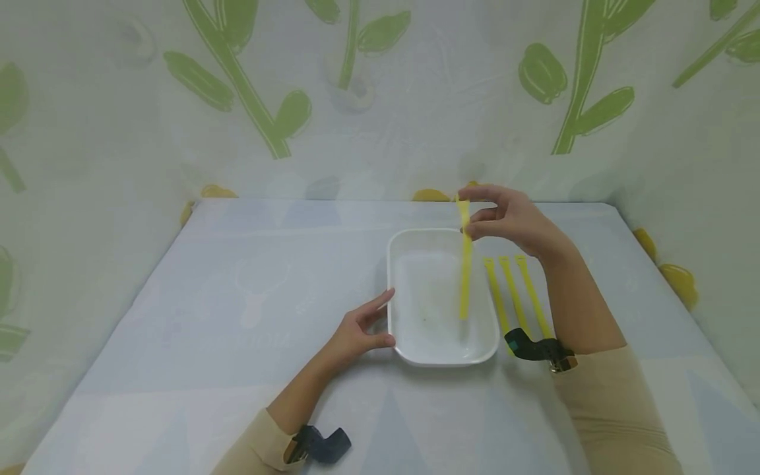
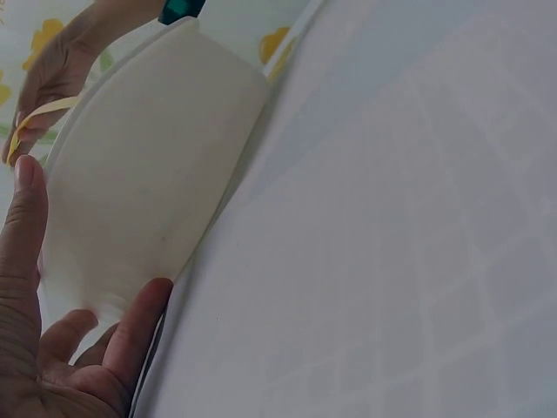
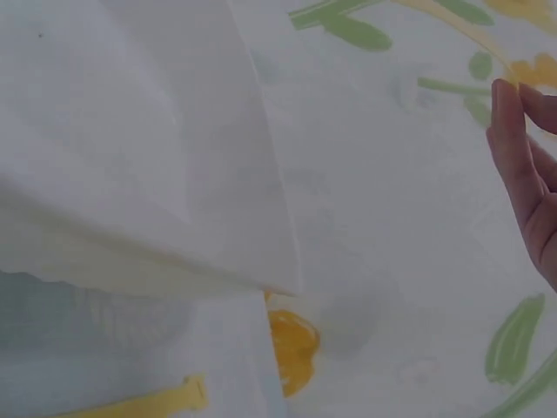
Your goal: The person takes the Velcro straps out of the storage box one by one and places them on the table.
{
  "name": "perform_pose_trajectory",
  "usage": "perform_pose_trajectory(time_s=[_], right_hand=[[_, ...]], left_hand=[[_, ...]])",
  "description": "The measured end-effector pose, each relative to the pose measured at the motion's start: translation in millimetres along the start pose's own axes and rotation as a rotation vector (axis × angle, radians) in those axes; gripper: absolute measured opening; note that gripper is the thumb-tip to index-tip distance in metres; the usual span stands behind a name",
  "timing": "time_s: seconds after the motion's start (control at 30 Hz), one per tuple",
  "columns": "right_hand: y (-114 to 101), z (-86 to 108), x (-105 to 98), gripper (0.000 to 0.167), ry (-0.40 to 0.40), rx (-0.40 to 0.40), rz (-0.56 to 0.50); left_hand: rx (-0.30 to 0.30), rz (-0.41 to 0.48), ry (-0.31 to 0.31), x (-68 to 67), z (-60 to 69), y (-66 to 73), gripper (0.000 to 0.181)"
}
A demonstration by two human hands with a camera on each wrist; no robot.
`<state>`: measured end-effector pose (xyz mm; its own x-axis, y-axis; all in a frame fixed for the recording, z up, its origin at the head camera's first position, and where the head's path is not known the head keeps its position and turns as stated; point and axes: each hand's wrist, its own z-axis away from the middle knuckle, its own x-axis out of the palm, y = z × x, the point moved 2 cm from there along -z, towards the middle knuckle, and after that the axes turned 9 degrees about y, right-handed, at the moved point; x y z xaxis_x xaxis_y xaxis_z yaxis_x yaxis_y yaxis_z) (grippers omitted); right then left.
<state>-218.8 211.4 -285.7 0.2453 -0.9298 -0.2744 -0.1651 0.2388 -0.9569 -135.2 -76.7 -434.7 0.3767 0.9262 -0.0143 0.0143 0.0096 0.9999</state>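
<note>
My right hand [image 1: 505, 221] pinches a flat yellow strip [image 1: 466, 277] near its wider top end. The strip hangs down over the white tray [image 1: 442, 362], its lower end above the tray floor. Seen from the right wrist, the thumb and fingertips meet on the strip [image 3: 470, 33]. My left hand [image 1: 361, 330] rests against the tray's left side, with a finger and thumb touching the wall near the rim. In the left wrist view, fingers [image 2: 144, 322] lie against the tray's outer wall [image 2: 165, 157].
Several more yellow strips [image 1: 512, 293] lie side by side just right of the tray, lower ends partly behind the right wrist's black camera mount [image 1: 531, 346]. Pale patterned cloth [image 1: 267, 277] covers the table. Behind it stands a leaf-print backdrop [image 1: 427, 132].
</note>
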Motion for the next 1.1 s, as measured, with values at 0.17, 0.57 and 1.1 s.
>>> perform_pose_trajectory(time_s=[0.17,0.57,1.1], right_hand=[[-5.2,11.1,-8.6,0.056,0.042,-0.063,0.011],[-7.1,42.6,-42.6,0.053,0.152,-0.13,-0.084],[15.9,76.7,-88.3,0.052,0.218,-0.099,-0.034]], left_hand=[[-0.011,-0.005,0.009,-0.4,-1.4,-1.7,0.094],[-0.011,-0.014,0.015,-1.7,-0.9,0.0,0.094],[-0.011,-0.018,0.006,-1.6,1.4,1.5,0.097]])
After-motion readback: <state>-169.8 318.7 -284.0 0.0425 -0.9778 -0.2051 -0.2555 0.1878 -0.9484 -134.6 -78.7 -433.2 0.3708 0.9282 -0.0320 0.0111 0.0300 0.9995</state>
